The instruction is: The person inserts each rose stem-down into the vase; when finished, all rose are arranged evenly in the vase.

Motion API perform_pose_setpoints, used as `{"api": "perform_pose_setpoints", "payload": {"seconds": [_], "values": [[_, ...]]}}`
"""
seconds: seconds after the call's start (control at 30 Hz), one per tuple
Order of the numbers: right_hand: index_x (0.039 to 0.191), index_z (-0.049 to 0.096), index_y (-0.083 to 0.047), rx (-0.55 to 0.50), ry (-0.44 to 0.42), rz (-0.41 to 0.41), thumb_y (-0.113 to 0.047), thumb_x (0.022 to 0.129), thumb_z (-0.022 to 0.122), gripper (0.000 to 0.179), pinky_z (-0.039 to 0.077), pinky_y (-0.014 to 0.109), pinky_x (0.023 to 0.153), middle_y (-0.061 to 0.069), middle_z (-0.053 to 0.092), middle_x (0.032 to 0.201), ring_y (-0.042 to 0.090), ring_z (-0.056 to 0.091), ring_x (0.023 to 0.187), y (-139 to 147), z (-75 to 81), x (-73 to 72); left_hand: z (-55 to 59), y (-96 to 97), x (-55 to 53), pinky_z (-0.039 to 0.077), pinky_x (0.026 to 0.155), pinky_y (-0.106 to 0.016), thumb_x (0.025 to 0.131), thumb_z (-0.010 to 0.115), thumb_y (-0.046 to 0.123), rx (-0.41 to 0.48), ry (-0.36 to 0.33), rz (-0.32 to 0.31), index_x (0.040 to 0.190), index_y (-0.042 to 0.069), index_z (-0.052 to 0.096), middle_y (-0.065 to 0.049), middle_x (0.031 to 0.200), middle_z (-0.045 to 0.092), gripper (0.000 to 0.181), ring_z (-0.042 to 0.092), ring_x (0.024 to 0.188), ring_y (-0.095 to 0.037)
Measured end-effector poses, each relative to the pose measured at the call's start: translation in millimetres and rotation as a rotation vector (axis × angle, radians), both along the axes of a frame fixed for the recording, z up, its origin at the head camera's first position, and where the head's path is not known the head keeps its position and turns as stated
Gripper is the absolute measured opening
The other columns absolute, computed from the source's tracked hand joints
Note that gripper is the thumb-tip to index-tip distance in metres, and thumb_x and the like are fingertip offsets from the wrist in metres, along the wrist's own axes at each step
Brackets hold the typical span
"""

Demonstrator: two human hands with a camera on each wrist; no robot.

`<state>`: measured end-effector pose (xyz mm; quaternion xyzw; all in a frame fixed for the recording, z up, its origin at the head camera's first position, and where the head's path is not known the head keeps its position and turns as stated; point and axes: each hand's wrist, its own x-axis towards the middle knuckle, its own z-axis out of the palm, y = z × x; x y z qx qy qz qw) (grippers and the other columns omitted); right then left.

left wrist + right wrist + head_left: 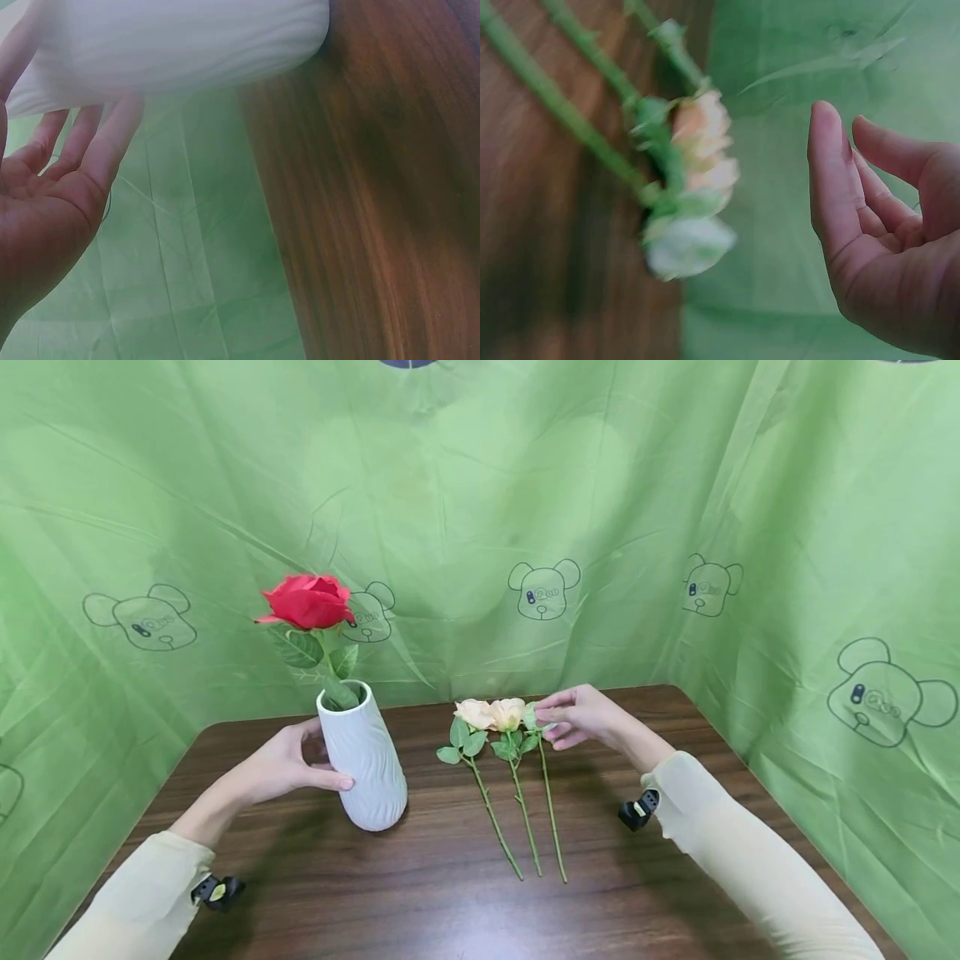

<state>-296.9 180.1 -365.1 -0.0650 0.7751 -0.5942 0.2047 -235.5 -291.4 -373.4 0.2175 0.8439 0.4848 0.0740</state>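
Observation:
In the head view my left hand (288,764) grips a white ribbed vase (367,768), thumb across its front and fingers behind. A red rose (309,602) with green leaves stands in the vase. The left wrist view shows my left fingers (112,142) against the white vase wall (187,45). My right hand (581,718) hovers beside a pale greenish-white rose (531,718), the rightmost of three stemmed flowers. In the right wrist view a gap separates that rose (690,247) from my right hand (885,217), whose fingers hold nothing.
Two peach roses, a left one (474,714) and a middle one (507,714), lie next to the pale rose, stems toward the front. All rest on a dark wooden table (420,893). Green curtains (465,510) with bear drawings hang behind and at both sides.

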Motion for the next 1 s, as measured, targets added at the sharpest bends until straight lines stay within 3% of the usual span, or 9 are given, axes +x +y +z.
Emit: {"api": "perform_pose_setpoints", "payload": {"seconds": [0.13,0.33,0.43,0.63,0.87,1.0], "values": [[0.137,0.054,0.009,0.003,-0.007,-0.030,-0.010,0.100,0.066,0.043,0.063,0.041,0.074,0.016,0.072,0.110,0.025,0.072,0.084,18,-22.8,0.5,4.3,0.5,-1.4,0.058,0.089,-0.041,0.073,0.093,0.015,-0.001,0.012,-0.006,0.132,0.002,0.055,-0.011,0.115,0.070,0.072,0.069,0.106,-0.023],[0.143,0.044,0.012,-0.007,-0.036,-0.044,-0.013,0.099,0.067,0.055,0.062,0.042,0.076,0.029,0.060,0.132,0.036,0.069,0.097,35,-55.1,9.7,1.5,4.1,-2.2,0.059,0.088,-0.035,0.074,0.093,0.016,0.000,0.024,-0.026,0.131,0.002,0.055,-0.011,0.114,0.070,0.070,0.069,0.106,-0.024],[0.144,0.041,0.012,-0.017,-0.062,-0.041,-0.015,0.098,0.068,0.059,0.062,0.043,0.077,0.031,0.057,0.135,0.041,0.067,0.105,36,-67.5,11.3,-1.2,2.7,-0.4,0.059,0.088,-0.034,0.074,0.093,0.015,0.002,0.016,-0.024,0.131,0.000,0.055,-0.012,0.115,0.070,0.070,0.069,0.106,-0.024],[0.145,0.039,0.011,-0.044,-0.107,-0.067,-0.016,0.097,0.070,0.063,0.061,0.046,0.081,0.027,0.059,0.131,0.041,0.063,0.111,33,-82.7,6.7,-4.5,3.4,-1.4,0.058,0.089,-0.035,0.073,0.093,0.015,0.018,0.021,-0.005,0.131,0.002,0.056,-0.012,0.116,0.069,0.071,0.069,0.107,-0.025],[0.146,0.036,0.011,-0.066,-0.157,-0.091,-0.015,0.096,0.072,0.067,0.061,0.044,0.080,0.018,0.065,0.123,0.032,0.067,0.098,32,-102.2,1.5,-7.1,3.9,-2.6,0.058,0.089,-0.034,0.074,0.093,0.015,0.013,0.025,-0.018,0.132,0.000,0.055,-0.013,0.116,0.069,0.071,0.068,0.108,-0.024],[0.145,0.036,0.011,-0.062,-0.153,-0.093,-0.015,0.095,0.073,0.067,0.062,0.042,0.077,0.016,0.068,0.116,0.029,0.069,0.091,28,-105.9,-0.3,-5.3,1.1,0.4,0.059,0.088,-0.034,0.074,0.092,0.015,0.007,0.022,-0.010,0.132,0.000,0.055,-0.013,0.116,0.069,0.070,0.068,0.107,-0.024]]}}
